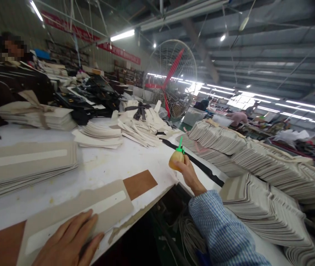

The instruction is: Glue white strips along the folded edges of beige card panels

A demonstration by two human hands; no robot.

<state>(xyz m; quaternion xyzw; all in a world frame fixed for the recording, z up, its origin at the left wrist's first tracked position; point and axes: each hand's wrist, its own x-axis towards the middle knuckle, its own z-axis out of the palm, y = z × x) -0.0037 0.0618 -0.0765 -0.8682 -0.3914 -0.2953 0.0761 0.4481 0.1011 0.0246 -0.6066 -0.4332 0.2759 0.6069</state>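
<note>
The left hand lies flat, palm down with its fingers a little spread, upon a beige panel and its white strip; it grips nothing, and probably it rests there to steady the panel. The right hand is closed around a squeeze bottle with yellowish contents, lifted near the table edge. The green nozzle points upward, perhaps so that nothing drips on the work.

The panel lies along the near edge of the white table, seemingly for easy reach. At its far end a brown piece meets it, and at its near end another brown sheet; whether these go underneath, one cannot tell. A stack of similar panels lies to the left, and bent-over layered stacks to the right, apparently leaving working room between.
</note>
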